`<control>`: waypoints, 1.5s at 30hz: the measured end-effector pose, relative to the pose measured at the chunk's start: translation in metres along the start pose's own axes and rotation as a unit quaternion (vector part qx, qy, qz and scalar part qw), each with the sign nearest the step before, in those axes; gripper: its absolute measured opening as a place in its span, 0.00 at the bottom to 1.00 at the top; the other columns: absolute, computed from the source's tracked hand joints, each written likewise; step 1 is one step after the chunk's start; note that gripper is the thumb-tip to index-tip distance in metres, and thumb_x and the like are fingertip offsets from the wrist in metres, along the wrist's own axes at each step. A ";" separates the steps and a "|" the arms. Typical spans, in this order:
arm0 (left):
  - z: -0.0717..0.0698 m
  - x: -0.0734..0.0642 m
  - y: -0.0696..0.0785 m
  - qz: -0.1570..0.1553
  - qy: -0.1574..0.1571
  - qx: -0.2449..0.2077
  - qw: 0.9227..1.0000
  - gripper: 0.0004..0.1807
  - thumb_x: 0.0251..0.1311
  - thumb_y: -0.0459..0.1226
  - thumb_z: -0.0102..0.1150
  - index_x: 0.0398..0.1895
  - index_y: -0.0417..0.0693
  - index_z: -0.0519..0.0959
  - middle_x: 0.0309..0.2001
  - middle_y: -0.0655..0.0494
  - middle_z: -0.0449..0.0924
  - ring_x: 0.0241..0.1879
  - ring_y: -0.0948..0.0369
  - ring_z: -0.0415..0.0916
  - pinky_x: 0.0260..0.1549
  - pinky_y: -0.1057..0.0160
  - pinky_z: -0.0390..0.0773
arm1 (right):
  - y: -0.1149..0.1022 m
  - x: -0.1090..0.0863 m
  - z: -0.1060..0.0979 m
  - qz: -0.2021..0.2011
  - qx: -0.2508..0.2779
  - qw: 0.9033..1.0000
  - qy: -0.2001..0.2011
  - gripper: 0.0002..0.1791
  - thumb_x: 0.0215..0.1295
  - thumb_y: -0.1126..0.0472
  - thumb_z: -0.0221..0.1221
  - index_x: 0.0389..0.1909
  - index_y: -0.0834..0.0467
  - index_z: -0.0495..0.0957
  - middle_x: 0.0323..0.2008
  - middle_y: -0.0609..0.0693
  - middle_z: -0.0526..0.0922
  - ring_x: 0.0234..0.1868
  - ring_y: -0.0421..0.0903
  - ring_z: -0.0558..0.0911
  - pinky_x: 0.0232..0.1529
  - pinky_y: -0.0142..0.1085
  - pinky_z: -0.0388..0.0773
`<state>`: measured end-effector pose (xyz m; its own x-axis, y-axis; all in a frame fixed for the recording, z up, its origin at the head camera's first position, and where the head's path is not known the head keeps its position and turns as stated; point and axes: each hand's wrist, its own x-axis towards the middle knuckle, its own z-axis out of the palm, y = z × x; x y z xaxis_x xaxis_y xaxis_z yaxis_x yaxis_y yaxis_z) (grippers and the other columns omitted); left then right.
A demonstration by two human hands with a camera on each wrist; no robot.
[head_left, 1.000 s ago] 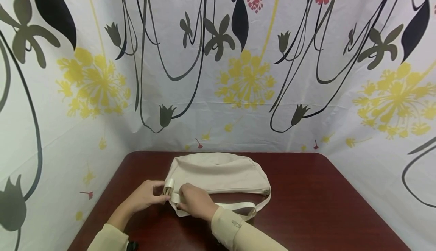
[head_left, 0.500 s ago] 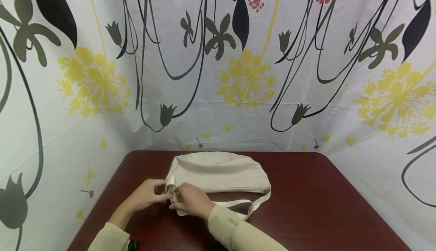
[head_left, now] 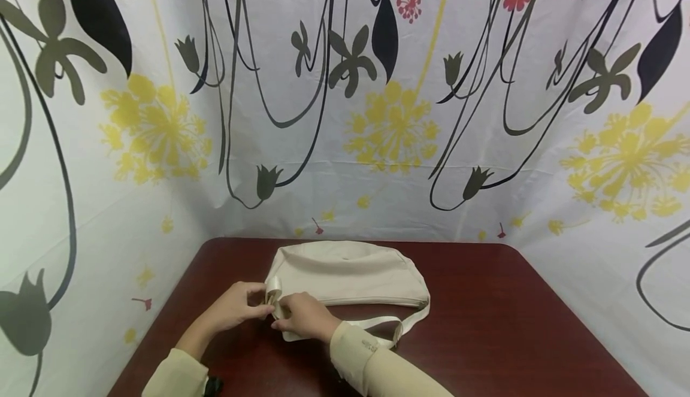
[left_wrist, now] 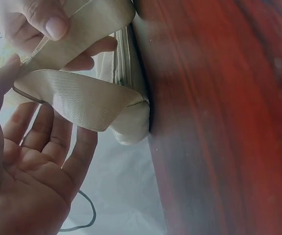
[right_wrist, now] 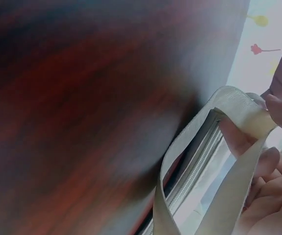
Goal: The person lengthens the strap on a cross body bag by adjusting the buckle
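A cream fabric shoulder bag (head_left: 350, 271) lies on the table with its zip (right_wrist: 195, 164) toward the person. At its left end, my left hand (head_left: 239, 308) pinches the strap (left_wrist: 82, 100) by a thin metal buckle (left_wrist: 27, 96), between thumb and fingers. My right hand (head_left: 308, 315) pinches the flat webbing just right of there, thumb on top in the left wrist view. A loop of webbing stands up between the hands. From the right hand, the strap runs slack in front of the bag to its right end. Fingers partly hide the buckle.
The dark red-brown table (head_left: 485, 313) extends right of the bag and in front of it. A white floral-printed cloth (head_left: 318, 139) hangs behind and along both sides of the table.
My right hand has shifted slightly left, closer to the left hand, with the webbing. The slack strap in front of the bag has changed shape. The left hand keeps its pinch.
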<state>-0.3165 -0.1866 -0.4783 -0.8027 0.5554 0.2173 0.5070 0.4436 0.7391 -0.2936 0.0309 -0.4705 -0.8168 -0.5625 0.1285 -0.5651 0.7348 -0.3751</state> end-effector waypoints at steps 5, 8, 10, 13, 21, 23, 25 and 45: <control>-0.001 -0.001 0.001 0.006 -0.008 0.002 1.000 0.14 0.65 0.46 0.68 0.48 0.49 0.82 0.45 0.58 0.86 0.45 0.56 0.82 0.42 0.61 0.78 | 0.003 0.000 0.000 -0.005 0.001 1.000 0.004 0.14 0.61 0.51 0.72 0.27 0.51 0.76 0.18 0.38 0.65 0.20 0.34 0.65 0.23 0.27 0.62; -0.002 -0.003 0.002 0.007 -0.024 -0.028 0.999 0.13 0.66 0.44 0.67 0.47 0.46 0.81 0.41 0.56 0.86 0.38 0.56 0.83 0.37 0.62 0.79 | 0.005 0.000 0.000 -0.006 0.008 1.000 0.004 0.14 0.61 0.51 0.71 0.27 0.51 0.77 0.19 0.38 0.67 0.21 0.34 0.65 0.24 0.27 0.63; -0.002 -0.004 0.003 0.005 -0.033 -0.048 0.998 0.14 0.66 0.42 0.67 0.47 0.43 0.81 0.38 0.55 0.86 0.34 0.56 0.83 0.34 0.64 0.78 | 0.006 0.000 0.000 -0.006 0.016 1.000 0.006 0.12 0.61 0.51 0.71 0.28 0.51 0.79 0.20 0.38 0.69 0.22 0.34 0.66 0.25 0.27 0.64; -0.003 -0.005 0.003 0.009 -0.035 -0.058 0.998 0.18 0.63 0.39 0.69 0.51 0.37 0.80 0.40 0.52 0.86 0.36 0.58 0.82 0.35 0.65 0.78 | 0.006 -0.001 -0.001 -0.005 0.016 1.000 0.012 0.11 0.61 0.51 0.72 0.29 0.51 0.80 0.22 0.37 0.71 0.23 0.34 0.68 0.27 0.27 0.66; -0.004 -0.005 -0.002 0.014 -0.047 -0.061 0.997 0.29 0.59 0.36 0.72 0.61 0.33 0.75 0.53 0.44 0.83 0.52 0.59 0.80 0.49 0.60 0.79 | 0.010 0.000 -0.001 0.004 0.028 0.999 0.018 0.11 0.59 0.52 0.73 0.28 0.50 0.81 0.23 0.37 0.72 0.24 0.34 0.69 0.29 0.28 0.67; -0.004 -0.004 -0.003 0.018 -0.049 -0.065 0.997 0.30 0.59 0.35 0.72 0.62 0.32 0.74 0.53 0.43 0.82 0.53 0.59 0.79 0.50 0.60 0.79 | 0.011 0.000 -0.001 0.002 0.027 0.999 0.020 0.11 0.59 0.52 0.73 0.28 0.50 0.81 0.23 0.37 0.72 0.24 0.34 0.69 0.29 0.28 0.67; -0.004 -0.004 -0.005 0.024 -0.048 -0.062 0.997 0.30 0.59 0.34 0.71 0.63 0.32 0.73 0.53 0.43 0.82 0.52 0.62 0.78 0.50 0.62 0.78 | 0.011 0.001 -0.001 0.001 0.028 0.999 0.022 0.10 0.59 0.53 0.73 0.28 0.50 0.81 0.22 0.37 0.72 0.24 0.34 0.69 0.29 0.28 0.67; -0.004 -0.004 -0.006 -0.012 -0.028 -0.012 0.999 0.30 0.60 0.34 0.69 0.64 0.35 0.71 0.44 0.52 0.82 0.39 0.64 0.77 0.39 0.65 0.75 | 0.024 -0.001 -0.008 -0.008 0.020 0.999 0.040 0.10 0.59 0.53 0.73 0.41 0.50 0.88 0.27 0.38 0.74 0.29 0.33 0.71 0.34 0.28 0.70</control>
<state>-0.3176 -0.1939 -0.4813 -0.7950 0.5840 0.1640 0.4799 0.4402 0.7588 -0.3073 0.0514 -0.4723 -0.8157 -0.5401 0.2073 -0.5738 0.7098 -0.4085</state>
